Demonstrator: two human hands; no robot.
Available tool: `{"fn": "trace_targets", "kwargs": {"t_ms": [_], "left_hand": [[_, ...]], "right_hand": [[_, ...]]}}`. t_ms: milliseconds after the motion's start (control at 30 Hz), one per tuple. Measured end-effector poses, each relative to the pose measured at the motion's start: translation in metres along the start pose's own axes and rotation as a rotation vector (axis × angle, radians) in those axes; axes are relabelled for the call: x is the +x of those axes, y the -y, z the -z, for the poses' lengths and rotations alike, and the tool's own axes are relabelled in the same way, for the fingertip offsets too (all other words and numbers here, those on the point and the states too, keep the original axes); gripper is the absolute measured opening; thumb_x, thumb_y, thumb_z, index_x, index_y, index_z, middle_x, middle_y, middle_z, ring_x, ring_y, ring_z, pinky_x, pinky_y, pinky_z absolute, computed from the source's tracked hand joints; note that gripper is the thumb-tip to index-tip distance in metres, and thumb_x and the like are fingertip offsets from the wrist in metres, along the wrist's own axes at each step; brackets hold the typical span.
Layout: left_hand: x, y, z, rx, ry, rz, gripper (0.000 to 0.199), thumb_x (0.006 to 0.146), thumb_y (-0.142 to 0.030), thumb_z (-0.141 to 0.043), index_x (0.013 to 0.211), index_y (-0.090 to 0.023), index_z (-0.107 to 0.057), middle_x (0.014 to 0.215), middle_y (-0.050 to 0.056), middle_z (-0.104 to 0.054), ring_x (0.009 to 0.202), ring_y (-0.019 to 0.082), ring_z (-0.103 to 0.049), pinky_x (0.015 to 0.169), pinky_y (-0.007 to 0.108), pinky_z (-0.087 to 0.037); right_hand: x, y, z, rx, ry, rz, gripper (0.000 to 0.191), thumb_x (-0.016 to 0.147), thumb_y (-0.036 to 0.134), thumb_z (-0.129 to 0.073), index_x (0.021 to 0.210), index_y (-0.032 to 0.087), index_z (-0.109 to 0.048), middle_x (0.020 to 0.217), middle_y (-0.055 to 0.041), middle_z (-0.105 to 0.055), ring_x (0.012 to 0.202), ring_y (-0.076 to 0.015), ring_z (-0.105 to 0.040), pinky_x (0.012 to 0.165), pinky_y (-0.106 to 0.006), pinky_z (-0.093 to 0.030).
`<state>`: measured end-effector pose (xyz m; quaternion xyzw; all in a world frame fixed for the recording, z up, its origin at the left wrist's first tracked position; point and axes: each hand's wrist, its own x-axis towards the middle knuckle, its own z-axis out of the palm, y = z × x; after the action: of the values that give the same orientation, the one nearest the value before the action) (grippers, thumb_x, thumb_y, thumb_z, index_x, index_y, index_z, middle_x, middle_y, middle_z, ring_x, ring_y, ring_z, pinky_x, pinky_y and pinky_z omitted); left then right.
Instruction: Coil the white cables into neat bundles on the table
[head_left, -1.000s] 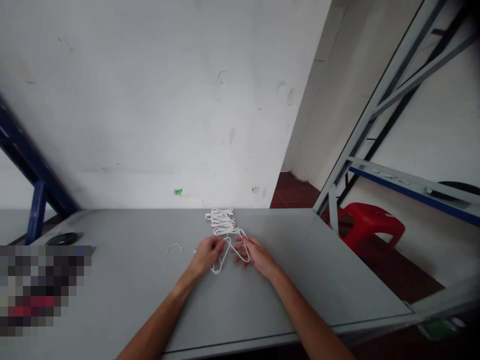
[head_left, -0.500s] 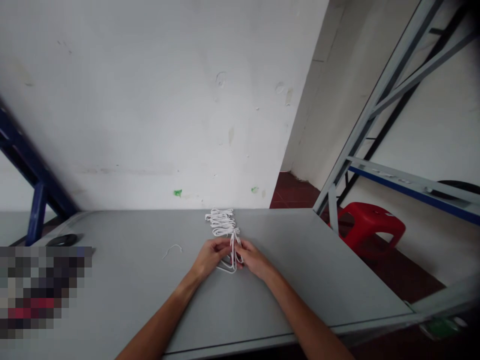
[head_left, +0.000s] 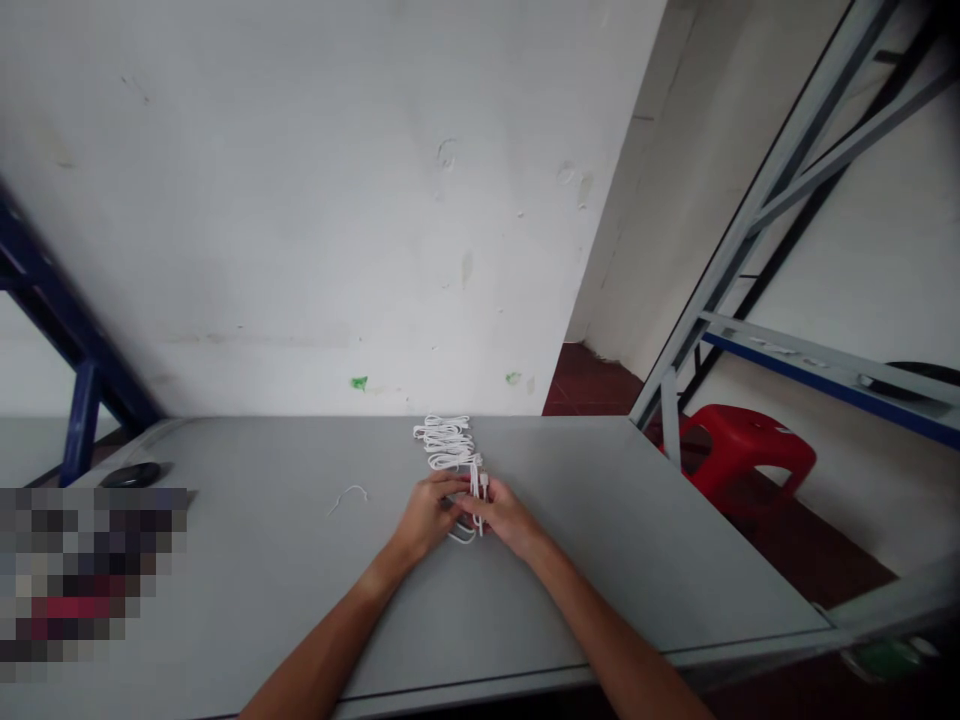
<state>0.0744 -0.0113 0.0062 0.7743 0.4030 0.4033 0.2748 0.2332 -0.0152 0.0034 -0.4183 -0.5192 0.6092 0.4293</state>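
Note:
A white cable is gathered in folded loops between my two hands, just above the grey table. My left hand is closed on the left side of the loops, its fingertips reaching towards the right hand. My right hand pinches the same cable from the right, with the thumb across the strands. A white connector shows at the top of the bundle by the right fingers. One loop hangs below the hands. Right behind them lie several coiled white cables in a row reaching towards the wall.
A short white strand lies on the grey table to the left. Farther left are a black mouse and a pixelated patch. A wall rises behind the table. Beyond the right edge stand a red stool and a metal frame.
My hands have drawn the cable loops into a narrower, more upright bundle. A white connector now shows by my right fingers, and the hanging loop is smaller. The view has shifted slightly.

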Motion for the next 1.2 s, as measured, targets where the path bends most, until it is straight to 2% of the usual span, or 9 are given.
{"fn": "trace_targets", "kwargs": {"t_ms": [133,267,433,567,733,833,933,1033,1200], "left_hand": [[0.000,0.000,0.013,0.080,0.004,0.019,0.025,0.086,-0.024,-0.058,0.107,-0.021,-0.071,0.108,0.009,-0.069,0.103,0.023,-0.061,0.095,0.038,-0.047],[-0.004,0.014,0.032,0.247,-0.059,0.127,0.028,0.083,-0.038,-0.063,0.102,-0.018,-0.065,0.105,0.010,-0.065,0.097,0.025,-0.060,0.090,0.040,-0.048],[-0.012,0.023,0.034,0.294,0.203,0.137,0.039,0.078,-0.046,-0.069,0.102,-0.018,-0.061,0.100,0.008,-0.062,0.083,0.021,-0.059,0.077,0.034,-0.048],[-0.013,0.017,0.019,0.320,0.245,0.009,0.016,0.087,-0.032,-0.059,0.097,-0.019,-0.062,0.101,0.008,-0.060,0.090,0.021,-0.058,0.082,0.032,-0.046],[-0.012,0.011,0.013,0.322,0.227,-0.032,0.015,0.093,-0.024,-0.045,0.085,-0.019,-0.057,0.091,0.008,-0.061,0.084,0.020,-0.057,0.077,0.031,-0.045],[-0.012,0.007,0.017,0.174,0.197,0.035,0.017,0.095,-0.028,-0.044,0.086,-0.019,-0.055,0.081,0.004,-0.063,0.071,0.017,-0.056,0.068,0.028,-0.042],[-0.009,0.001,0.020,-0.021,0.146,0.105,0.019,0.095,-0.033,-0.046,0.085,-0.019,-0.055,0.068,0.000,-0.060,0.061,0.013,-0.051,0.062,0.025,-0.039],[-0.006,-0.003,0.022,-0.204,0.106,0.154,0.022,0.093,-0.038,-0.051,0.087,-0.018,-0.056,0.064,-0.002,-0.060,0.057,0.012,-0.048,0.058,0.023,-0.038],[-0.004,-0.004,0.026,-0.279,0.041,0.169,0.025,0.089,-0.041,-0.058,0.089,-0.016,-0.062,0.068,-0.002,-0.060,0.062,0.012,-0.049,0.061,0.023,-0.038]], "right_hand": [[0.001,0.004,0.004,-0.009,-0.036,0.021,0.025,0.072,0.037,-0.069,0.081,0.016,-0.059,0.055,0.0052,-0.053,0.044,-0.0084,-0.042,0.043,-0.022,-0.028],[0.004,0.005,0.016,0.036,-0.165,0.033,0.030,0.072,0.035,-0.065,0.093,0.015,-0.059,0.061,0.0048,-0.057,0.043,-0.0077,-0.042,0.042,-0.021,-0.026],[0.004,0.003,0.024,0.048,-0.196,0.050,0.032,0.072,0.041,-0.066,0.090,0.015,-0.060,0.062,0.0048,-0.057,0.045,-0.0079,-0.045,0.042,-0.020,-0.028],[0.005,0.002,0.023,0.054,-0.192,0.040,0.035,0.072,0.044,-0.066,0.094,0.016,-0.061,0.062,0.0044,-0.058,0.046,-0.0087,-0.046,0.043,-0.020,-0.030],[0.006,-0.002,0.028,-0.266,-0.259,0.135,0.029,0.079,0.045,-0.058,0.083,0.017,-0.061,0.059,0.0025,-0.055,0.048,-0.0112,-0.046,0.047,-0.023,-0.034],[0.004,-0.002,0.029,-0.481,-0.324,0.253,0.030,0.083,0.046,-0.055,0.080,0.016,-0.060,0.064,0.0002,-0.057,0.058,-0.0142,-0.051,0.057,-0.025,-0.039],[0.001,-0.001,0.027,-0.527,-0.259,0.275,0.039,0.087,0.051,-0.050,0.086,0.014,-0.063,0.067,-0.0008,-0.057,0.065,-0.0161,-0.052,0.062,-0.027,-0.041],[-0.004,0.003,0.023,-0.404,-0.184,0.188,0.046,0.086,0.058,-0.052,0.084,0.014,-0.063,0.070,-0.0021,-0.059,0.070,-0.0177,-0.056,0.065,-0.029,-0.046],[-0.011,0.008,0.016,0.170,0.003,-0.101,0.044,0.078,0.058,-0.065,0.092,0.016,-0.060,0.086,-0.0054,-0.066,0.075,-0.0232,-0.068,0.061,-0.035,-0.055]]}}
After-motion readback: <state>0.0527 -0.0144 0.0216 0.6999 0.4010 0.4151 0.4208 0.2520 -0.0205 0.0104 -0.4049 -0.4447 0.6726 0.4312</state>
